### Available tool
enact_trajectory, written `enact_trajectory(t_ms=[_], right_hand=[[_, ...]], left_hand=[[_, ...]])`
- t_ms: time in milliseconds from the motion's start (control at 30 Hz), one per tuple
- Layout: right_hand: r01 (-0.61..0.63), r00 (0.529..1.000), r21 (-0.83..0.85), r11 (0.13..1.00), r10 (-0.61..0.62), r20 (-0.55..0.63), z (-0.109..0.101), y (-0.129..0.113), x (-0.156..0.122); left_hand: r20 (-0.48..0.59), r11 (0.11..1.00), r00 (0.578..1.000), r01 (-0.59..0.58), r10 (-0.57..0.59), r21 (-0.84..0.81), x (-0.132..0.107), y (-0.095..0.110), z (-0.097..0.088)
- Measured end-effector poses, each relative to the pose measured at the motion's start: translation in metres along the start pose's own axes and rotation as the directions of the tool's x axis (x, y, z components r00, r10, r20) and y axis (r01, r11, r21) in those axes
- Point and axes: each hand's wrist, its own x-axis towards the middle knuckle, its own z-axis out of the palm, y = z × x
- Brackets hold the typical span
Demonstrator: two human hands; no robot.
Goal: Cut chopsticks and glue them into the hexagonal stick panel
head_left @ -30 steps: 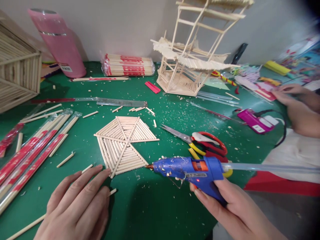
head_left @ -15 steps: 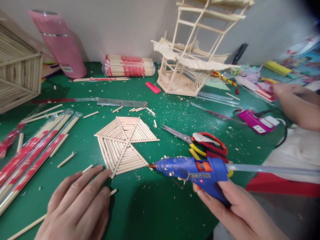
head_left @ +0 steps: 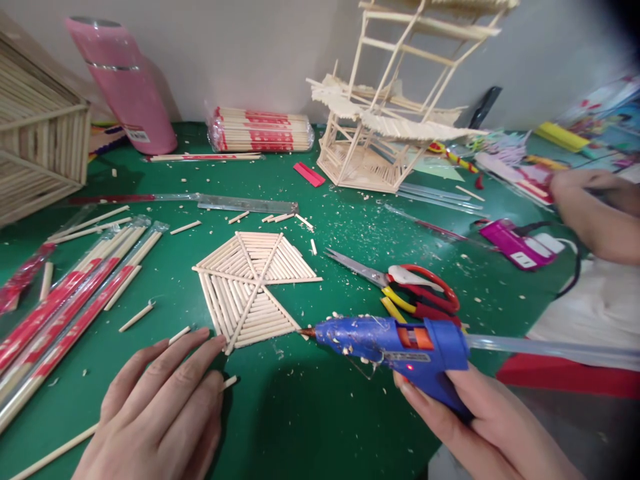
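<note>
A flat wooden-stick panel (head_left: pixel 260 283) lies on the green table, its triangular sections filled with sticks and one gap open at the right. My left hand (head_left: pixel 165 400) rests beside its lower left corner, fingers stretched out and a fingertip at the edge. A short stick end (head_left: pixel 229 383) pokes from beneath this hand, and another stick piece (head_left: pixel 180 335) shows at its fingers; the thumb is hidden. My right hand (head_left: pixel 465 417) grips a blue glue gun (head_left: pixel 380 340), its indicator lit red. The copper nozzle meets the panel's lower right corner. A clear glue stick (head_left: pixel 540 345) extends behind the gun.
Scissors (head_left: pixel 400 283) lie just beyond the gun. Packaged sticks (head_left: pixel 75 313) lie left. A stick tower (head_left: pixel 370 133), a stick bundle (head_left: pixel 263 130) and a pink bottle (head_left: pixel 125 80) stand behind. Another person's arm (head_left: pixel 595 207) is at right, near a purple power strip (head_left: pixel 520 243).
The view has shifted slightly, so everything sits a little further right. Both hands, the panel and the glue gun keep nearly the same positions. The other person's hand has moved slightly.
</note>
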Motion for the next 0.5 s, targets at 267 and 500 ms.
enact_trajectory(t_ms=[267,500], right_hand=[[0.009,1.000,0.028,1.000,-0.009,-0.005,-0.0013,0.0021,0.0003],[-0.004,1.000,0.012,1.000,0.004,0.030,-0.0014,-0.0005,0.0021]], left_hand=[[-0.003,1.000,1.000,0.006,-0.006,0.000,-0.0011,-0.0007,0.0008],[-0.003,1.000,1.000,0.001,-0.001,-0.001,-0.0004,-0.0001,0.0003]])
